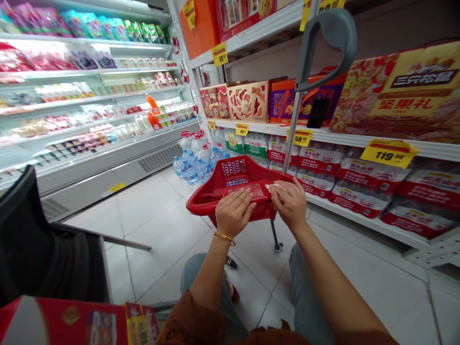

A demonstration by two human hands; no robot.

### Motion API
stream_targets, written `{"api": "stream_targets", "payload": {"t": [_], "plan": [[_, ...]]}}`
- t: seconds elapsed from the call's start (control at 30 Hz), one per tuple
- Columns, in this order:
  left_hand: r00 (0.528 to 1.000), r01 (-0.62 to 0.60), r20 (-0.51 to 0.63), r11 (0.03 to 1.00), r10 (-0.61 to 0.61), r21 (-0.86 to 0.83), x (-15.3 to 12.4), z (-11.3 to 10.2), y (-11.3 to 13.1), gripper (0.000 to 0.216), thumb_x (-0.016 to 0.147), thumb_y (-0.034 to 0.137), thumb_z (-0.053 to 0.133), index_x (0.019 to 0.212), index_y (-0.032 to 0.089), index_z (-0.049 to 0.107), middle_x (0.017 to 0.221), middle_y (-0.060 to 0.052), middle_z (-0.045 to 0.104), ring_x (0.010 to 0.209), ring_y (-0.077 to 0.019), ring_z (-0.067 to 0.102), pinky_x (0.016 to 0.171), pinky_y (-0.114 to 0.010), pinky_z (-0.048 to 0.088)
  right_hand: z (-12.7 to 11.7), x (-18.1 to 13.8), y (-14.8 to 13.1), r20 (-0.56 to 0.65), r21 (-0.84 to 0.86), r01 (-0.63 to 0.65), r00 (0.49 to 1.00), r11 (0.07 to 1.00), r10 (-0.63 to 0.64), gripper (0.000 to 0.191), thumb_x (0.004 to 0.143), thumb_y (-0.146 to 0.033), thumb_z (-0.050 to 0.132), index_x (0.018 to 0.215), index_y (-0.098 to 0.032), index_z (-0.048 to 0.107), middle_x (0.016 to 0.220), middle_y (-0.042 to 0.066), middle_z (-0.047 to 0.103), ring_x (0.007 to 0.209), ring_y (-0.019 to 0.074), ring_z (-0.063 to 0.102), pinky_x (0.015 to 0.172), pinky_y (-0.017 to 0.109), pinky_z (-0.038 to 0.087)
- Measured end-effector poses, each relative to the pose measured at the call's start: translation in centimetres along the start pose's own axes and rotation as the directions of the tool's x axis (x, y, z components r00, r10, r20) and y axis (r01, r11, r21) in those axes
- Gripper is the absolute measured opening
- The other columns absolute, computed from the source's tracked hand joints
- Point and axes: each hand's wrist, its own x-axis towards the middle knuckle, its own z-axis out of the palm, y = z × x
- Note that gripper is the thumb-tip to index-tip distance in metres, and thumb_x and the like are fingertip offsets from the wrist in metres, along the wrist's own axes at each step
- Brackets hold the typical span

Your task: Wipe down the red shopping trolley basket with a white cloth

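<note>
A red plastic shopping cart (201,205) stands in front of my knees. My left hand (234,211) lies flat across its near edge, fingers stretched out over a clear-windowed panel (256,190). At the cart's right corner, my right hand (290,201) is closed in a pinch. A small whitish wad (269,188) shows at those fingertips, against the red plastic; its kind is too small to make out. From behind the right hand a metal post (293,127) rises to a grey loop handle (347,45).
Shelves on the right carry gift boxes (409,96) above wrapped bottle packs (373,170). Large water bottles (194,167) stand on the floor beyond the cart. A lit cooler (108,163) lines the left. Nearer are a black chair (32,249) and a red box (72,321).
</note>
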Motion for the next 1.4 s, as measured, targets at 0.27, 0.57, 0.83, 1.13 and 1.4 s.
{"api": "stream_targets", "payload": {"t": [0.27,0.57,0.83,1.13,1.4], "plan": [[1.000,-0.007,-0.011,1.000,0.007,0.003,-0.1,0.1,0.0,0.027,0.092,0.028,0.058,0.117,0.023,0.068,0.118,-0.005,0.072,0.111,-0.0206,0.068,0.092,-0.037,0.053,-0.3,-0.2,1.4,-0.006,0.021,-0.027,1.000,0.999,0.027,0.017,0.093,-0.029,0.056,0.095,-0.024,0.073,0.097,0.006,0.075,0.096,0.0210,0.069,0.104,0.047,0.047],[1.000,-0.004,-0.018,1.000,0.004,0.006,-0.2,0.0,0.0,0.027,0.092,0.027,0.058,0.117,0.023,0.068,0.118,-0.006,0.072,0.110,-0.0211,0.069,0.092,-0.037,0.053,-0.7,-0.3,2.5,-0.036,0.022,-0.033,0.999,0.999,0.034,0.019,0.094,-0.028,0.056,0.094,-0.022,0.073,0.094,0.008,0.075,0.093,0.0214,0.069,0.098,0.044,0.051],[0.998,-0.013,-0.062,1.000,0.014,0.015,0.0,-0.1,0.2,0.024,0.091,0.026,0.061,0.113,0.021,0.069,0.116,-0.004,0.073,0.108,-0.0203,0.069,0.089,-0.036,0.054,-1.1,0.3,3.5,-0.029,0.020,-0.121,0.992,0.992,0.122,0.025,0.095,-0.034,0.053,0.092,-0.022,0.075,0.091,0.008,0.074,0.090,0.0229,0.067,0.085,0.041,0.054],[0.998,-0.019,-0.061,1.000,0.019,-0.002,-0.2,-0.2,0.1,0.026,0.090,0.024,0.061,0.114,0.021,0.068,0.115,-0.005,0.074,0.108,-0.0205,0.070,0.091,-0.036,0.053,0.0,1.2,-3.0,-0.024,0.100,-0.004,1.000,0.995,0.007,0.019,0.095,-0.026,0.055,0.098,-0.020,0.072,0.106,0.009,0.074,0.102,0.0211,0.067,0.098,0.041,0.051],[0.999,-0.029,-0.027,0.999,0.028,-0.031,-0.5,-0.7,-0.4,0.028,0.089,0.022,0.062,0.116,0.019,0.067,0.116,-0.005,0.073,0.109,-0.0218,0.069,0.094,-0.037,0.052,1.0,0.7,-4.7,0.043,0.000,0.117,0.992,0.993,-0.117,0.016,0.093,-0.026,0.058,0.101,-0.021,0.071,0.103,0.007,0.074,0.098,0.0212,0.067,0.097,0.040,0.051]]}}
